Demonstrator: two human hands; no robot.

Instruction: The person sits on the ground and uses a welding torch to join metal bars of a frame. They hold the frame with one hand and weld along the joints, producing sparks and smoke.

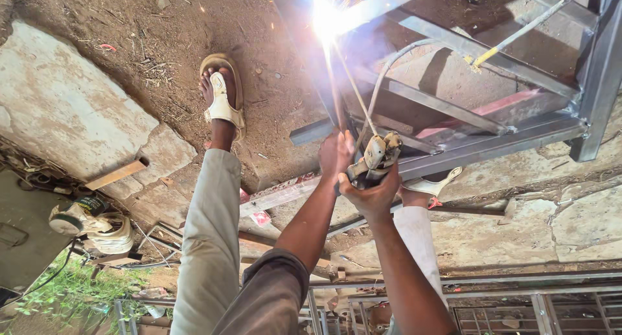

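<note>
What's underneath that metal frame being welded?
Under the metal frame lie bare dirt and cracked concrete slabs, plus a sandalled foot at its near edge. The bright arc glare hides whatever sits beneath that corner.

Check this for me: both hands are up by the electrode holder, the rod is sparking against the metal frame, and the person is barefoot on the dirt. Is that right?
Not quite. The head view shows the person is not barefoot: the foot wears a pale sandal. The rest holds: the right hand holds the electrode holder, the left hand is up beside it, and the rod sparks against the metal frame.
</note>
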